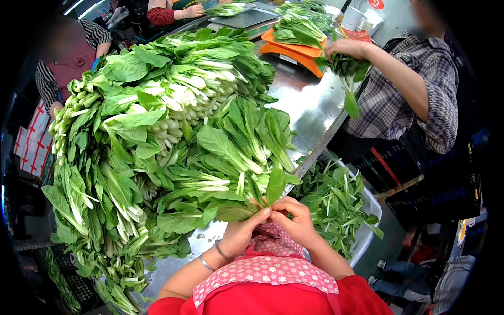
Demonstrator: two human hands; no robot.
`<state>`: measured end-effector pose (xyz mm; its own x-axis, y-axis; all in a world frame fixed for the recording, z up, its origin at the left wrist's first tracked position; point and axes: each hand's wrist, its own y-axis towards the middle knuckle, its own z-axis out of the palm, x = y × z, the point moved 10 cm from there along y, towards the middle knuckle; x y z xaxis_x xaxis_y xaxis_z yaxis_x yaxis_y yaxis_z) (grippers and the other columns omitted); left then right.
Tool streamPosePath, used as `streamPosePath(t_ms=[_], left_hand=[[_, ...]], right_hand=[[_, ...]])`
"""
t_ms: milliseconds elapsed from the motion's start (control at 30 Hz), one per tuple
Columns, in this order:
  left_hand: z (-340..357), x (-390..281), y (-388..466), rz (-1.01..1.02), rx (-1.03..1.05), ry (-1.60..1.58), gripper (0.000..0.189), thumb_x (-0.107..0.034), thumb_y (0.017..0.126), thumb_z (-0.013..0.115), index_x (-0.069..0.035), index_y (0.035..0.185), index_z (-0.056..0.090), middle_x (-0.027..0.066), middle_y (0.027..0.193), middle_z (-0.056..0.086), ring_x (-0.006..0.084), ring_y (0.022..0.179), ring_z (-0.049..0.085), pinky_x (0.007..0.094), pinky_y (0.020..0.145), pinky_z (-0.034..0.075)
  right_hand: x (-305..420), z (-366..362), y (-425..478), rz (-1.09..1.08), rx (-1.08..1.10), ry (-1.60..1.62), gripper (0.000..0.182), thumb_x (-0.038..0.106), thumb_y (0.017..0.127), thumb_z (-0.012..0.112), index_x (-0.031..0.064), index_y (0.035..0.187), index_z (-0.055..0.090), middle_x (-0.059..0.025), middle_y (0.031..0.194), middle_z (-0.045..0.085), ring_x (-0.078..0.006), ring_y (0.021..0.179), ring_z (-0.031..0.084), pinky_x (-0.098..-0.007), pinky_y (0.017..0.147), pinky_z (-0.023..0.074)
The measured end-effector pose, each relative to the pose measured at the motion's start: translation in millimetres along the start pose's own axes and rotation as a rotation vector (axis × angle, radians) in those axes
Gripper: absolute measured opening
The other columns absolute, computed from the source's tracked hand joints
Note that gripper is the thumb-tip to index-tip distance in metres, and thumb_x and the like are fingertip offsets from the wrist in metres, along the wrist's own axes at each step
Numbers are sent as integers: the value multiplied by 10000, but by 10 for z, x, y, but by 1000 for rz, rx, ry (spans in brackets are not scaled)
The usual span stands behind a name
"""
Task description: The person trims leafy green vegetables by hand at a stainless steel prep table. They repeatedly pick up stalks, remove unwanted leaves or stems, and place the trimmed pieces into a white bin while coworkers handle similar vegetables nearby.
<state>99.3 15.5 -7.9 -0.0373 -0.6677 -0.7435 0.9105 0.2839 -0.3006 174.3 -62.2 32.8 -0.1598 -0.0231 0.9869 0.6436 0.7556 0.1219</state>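
A small leafy green plant (275, 186) is pinched at its base between my two hands, close to my apron. My left hand (245, 231) grips it with thumb and fingers, a broad leaf (236, 212) spreading out on that side. My right hand (294, 220) meets it there, its thumb and fingertips closed on the same plant; the stem end is hidden by my fingers. Just beyond my hands lie loose leafy greens with white stems (248, 159). Behind them rises a large stacked heap of greens (185, 82), stems facing inward.
The metal table (303, 100) runs beneath the heap. To the right below its edge stands a white plastic basket (372, 204) of loose leaves. An orange scale (293, 53) bears greens. A person in a checked shirt (405, 86) holds leaves; another in stripes (65, 65) stands left.
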Motion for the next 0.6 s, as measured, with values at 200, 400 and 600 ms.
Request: streamPosePath(t_ms=[200, 400, 600], left_hand=[[-88, -100, 11, 51, -52, -237, 168, -137, 858, 555, -38, 994, 551, 99, 978, 575, 206, 917, 549, 351, 783, 463], [-178, -253, -19, 106, -31, -187, 159, -141, 844, 565, -33, 961, 550, 103, 943, 580, 220, 917, 554, 357, 789, 461], [-213, -193, -41, 120, -38, -221, 133, -97, 838, 557, -38, 952, 523, 92, 876, 588, 233, 882, 567, 372, 792, 456]], right_hand=[[-489, -381, -248, 192, -468, 829, 182, 152, 895, 510, 0, 980, 564, -57, 756, 565, -125, 620, 513, -242, 584, 424], [-1107, -730, -488, 595, -574, 792, 252, 258, 868, 563, 36, 989, 568, -18, 724, 565, -93, 546, 485, -218, 490, 359], [-176, -719, 350, -127, -444, -755, 219, 156, 735, 678, 17, 898, 635, -63, 754, 573, -168, 689, 522, -299, 627, 391]])
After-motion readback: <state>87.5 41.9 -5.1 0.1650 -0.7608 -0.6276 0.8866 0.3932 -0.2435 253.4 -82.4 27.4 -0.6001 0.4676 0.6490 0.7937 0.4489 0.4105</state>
